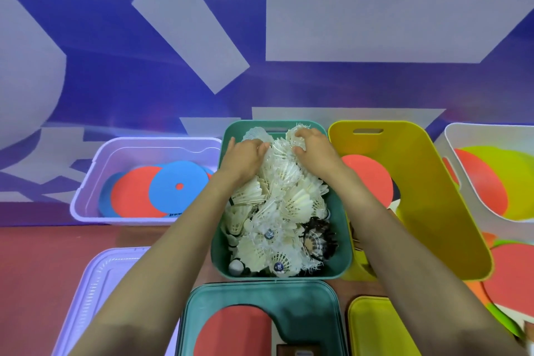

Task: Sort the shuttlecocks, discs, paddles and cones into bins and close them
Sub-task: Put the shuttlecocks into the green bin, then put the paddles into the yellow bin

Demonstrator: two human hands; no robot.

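Bare left forearm (179, 228) and right forearm (384, 220), uncovered to the elbow, tapering to left hand (245, 157) and right hand (313, 147).

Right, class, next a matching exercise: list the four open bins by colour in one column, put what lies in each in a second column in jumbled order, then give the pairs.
Column one
1. lilac bin
2. green bin
3. yellow bin
4. white bin

Column two
A. red paddle
B. shuttlecocks
C. red and yellow-green cones
D. blue and red discs

Pairs: 1-D, 2-B, 3-A, 4-C
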